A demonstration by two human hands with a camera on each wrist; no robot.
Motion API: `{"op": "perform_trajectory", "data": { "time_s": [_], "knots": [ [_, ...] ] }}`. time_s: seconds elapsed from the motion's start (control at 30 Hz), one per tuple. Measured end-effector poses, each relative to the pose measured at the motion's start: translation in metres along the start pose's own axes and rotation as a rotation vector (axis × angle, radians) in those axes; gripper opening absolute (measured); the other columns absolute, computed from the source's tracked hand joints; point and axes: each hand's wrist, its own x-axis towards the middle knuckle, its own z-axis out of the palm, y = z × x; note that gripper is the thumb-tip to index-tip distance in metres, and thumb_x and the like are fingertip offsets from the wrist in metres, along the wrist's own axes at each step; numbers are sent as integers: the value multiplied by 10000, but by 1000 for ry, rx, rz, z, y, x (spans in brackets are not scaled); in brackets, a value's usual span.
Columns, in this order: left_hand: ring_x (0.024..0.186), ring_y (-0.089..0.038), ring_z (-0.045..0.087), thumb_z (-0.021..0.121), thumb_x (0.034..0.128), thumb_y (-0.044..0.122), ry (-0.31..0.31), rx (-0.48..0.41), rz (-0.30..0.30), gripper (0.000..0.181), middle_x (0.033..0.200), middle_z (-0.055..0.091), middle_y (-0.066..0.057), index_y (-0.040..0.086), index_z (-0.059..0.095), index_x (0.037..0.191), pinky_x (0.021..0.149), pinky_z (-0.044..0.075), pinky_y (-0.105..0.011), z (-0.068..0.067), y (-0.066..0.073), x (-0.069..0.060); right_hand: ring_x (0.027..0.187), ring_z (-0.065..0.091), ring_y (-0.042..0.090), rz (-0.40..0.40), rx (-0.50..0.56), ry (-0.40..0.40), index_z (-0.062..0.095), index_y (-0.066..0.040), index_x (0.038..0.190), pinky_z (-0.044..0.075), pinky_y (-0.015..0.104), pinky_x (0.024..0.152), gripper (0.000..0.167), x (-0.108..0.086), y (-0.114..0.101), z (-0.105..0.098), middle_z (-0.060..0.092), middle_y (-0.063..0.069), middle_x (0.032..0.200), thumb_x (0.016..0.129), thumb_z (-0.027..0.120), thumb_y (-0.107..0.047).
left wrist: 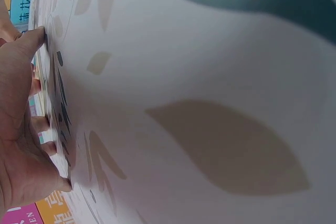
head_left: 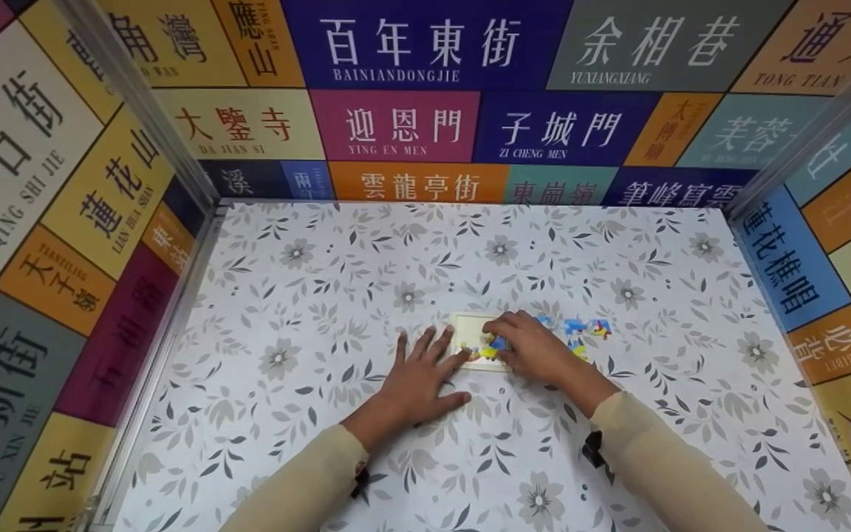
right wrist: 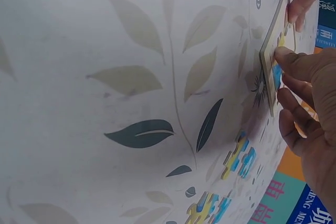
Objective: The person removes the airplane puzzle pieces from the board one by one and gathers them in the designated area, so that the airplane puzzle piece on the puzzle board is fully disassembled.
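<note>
A shallow, pale puzzle tray (head_left: 471, 324) lies on the table, with yellow and blue jigsaw pieces (head_left: 487, 353) along its near side. My left hand (head_left: 417, 383) is spread flat, its fingertips at the tray's left edge and its thumb out on the tablecloth. Over the tray's right part, my right hand (head_left: 536, 349) has its fingers bent down. In the right wrist view, the thumb and fingers close about a blue puzzle piece (right wrist: 276, 73) at the tray; they partly hide it. Loose jigsaw pieces (head_left: 578, 325) lie to the right, some behind the right hand.
White tablecloth (head_left: 285, 414) with grey leaves and flowers covers the table. Panels with large printed characters (head_left: 403, 125) stand along the back and both sides. More loose pieces (right wrist: 236, 157) lie near the right hand in the right wrist view.
</note>
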Motion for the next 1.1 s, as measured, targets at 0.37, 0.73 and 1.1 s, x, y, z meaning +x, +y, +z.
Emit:
{"op": "perform_trajectory", "data": {
  "time_s": [0.37, 0.73, 1.1],
  "knots": [
    [1742, -393, 129, 492, 1074, 726, 0, 2, 5, 784, 1878, 159, -74, 339, 367, 1744, 1321, 89, -797, 1, -1, 0, 1175, 651, 342, -42, -22, 16, 715, -97, 1366, 564, 557, 1004, 397, 1, -1, -1, 697, 111, 1317, 986, 826, -77],
    [1746, -373, 123, 487, 1073, 732, -7, 0, -12, 775, 1881, 150, -53, 364, 362, 1743, 1331, 89, -781, 0, -1, 0, 1181, 629, 331, -40, -47, 21, 727, -103, 1318, 570, 541, 1027, 335, 1, -3, 0, 690, 113, 1327, 1013, 739, 36],
    [1743, -381, 132, 506, 1068, 723, -4, -7, -10, 776, 1880, 160, -57, 358, 372, 1740, 1330, 99, -780, 0, -1, 0, 1166, 647, 348, -52, -92, 19, 728, -95, 1335, 570, 538, 1016, 356, 2, -2, -1, 709, 133, 1326, 1002, 719, 29]
  ]
}}
